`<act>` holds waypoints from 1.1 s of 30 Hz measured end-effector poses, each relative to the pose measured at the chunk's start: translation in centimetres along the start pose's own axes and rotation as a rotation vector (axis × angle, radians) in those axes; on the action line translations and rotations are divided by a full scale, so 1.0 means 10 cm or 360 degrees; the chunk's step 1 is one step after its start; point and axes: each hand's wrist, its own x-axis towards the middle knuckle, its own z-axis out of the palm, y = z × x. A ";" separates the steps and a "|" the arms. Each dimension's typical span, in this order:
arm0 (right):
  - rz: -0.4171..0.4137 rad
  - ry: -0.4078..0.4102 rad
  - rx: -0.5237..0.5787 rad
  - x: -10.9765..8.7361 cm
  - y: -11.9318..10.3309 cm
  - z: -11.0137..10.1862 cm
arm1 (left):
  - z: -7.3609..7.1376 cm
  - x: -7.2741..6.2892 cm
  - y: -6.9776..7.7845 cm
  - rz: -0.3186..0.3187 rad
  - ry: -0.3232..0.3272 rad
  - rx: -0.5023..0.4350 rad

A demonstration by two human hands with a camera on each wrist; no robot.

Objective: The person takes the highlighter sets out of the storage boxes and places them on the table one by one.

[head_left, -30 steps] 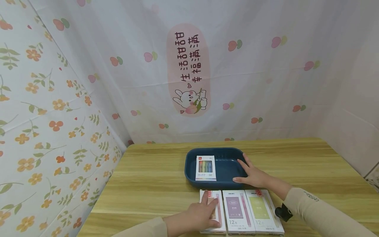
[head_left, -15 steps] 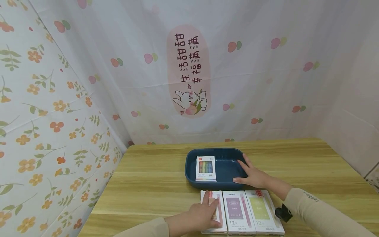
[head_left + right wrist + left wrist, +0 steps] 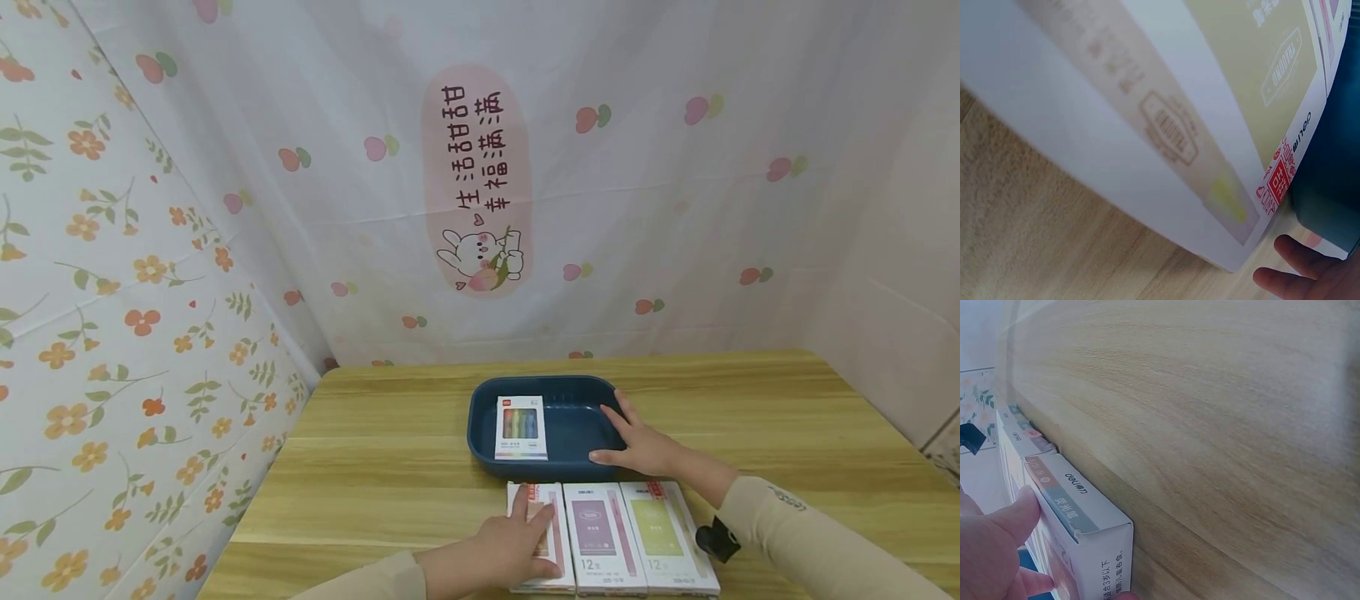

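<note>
Three white highlighter boxes lie side by side at the table's front: a left box (image 3: 557, 533) with an orange panel, a middle box (image 3: 600, 533) with a purple panel and a right box (image 3: 663, 533) with a yellow-green panel. My left hand (image 3: 504, 546) rests on the left box with its fingers spread, covering much of its face. Behind them stands a dark blue tray (image 3: 577, 468). A smaller white box (image 3: 521, 427) with a rainbow window leans inside, to the left. Across the tray's right end rests my right hand (image 3: 648, 450), its fingers spread.
The wood-grain table (image 3: 360, 467) extends on both sides of the tray. A white curtain (image 3: 637, 208) with heart prints hangs behind it, and a floral curtain (image 3: 150, 333) on the left. A black object (image 3: 717, 540) sits beneath the right sleeve.
</note>
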 end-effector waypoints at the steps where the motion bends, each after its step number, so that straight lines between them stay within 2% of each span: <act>1: 0.0002 -0.0002 0.0000 0.00 0.00 0.00 | 0.00 0.00 0.00 0.0001 0.0004 0.0000; 9: -0.0008 -0.0010 0.0008 -0.01 -0.03 -0.01 | -0.06 -0.01 -0.03 0.0029 0.0045 0.0008; 15: 0.0003 -0.0007 0.0007 -0.01 -0.03 -0.01 | -0.27 -0.04 0.03 0.0170 0.0137 0.0137; 18: 0.0001 -0.0002 0.0011 -0.01 -0.03 -0.01 | -0.42 -0.04 0.07 0.0198 0.0242 0.0223; 21: -0.0010 -0.0001 0.0003 -0.01 -0.03 -0.02 | -0.56 -0.01 0.06 0.0175 0.0347 0.0254; 24: -0.0013 -0.0008 0.0000 -0.01 -0.02 -0.02 | -0.66 0.08 0.00 0.0130 0.0427 0.0295; 33: -0.0010 -0.0006 -0.0004 0.00 0.00 -0.01 | -0.80 0.44 -0.16 -0.0049 0.0430 0.0212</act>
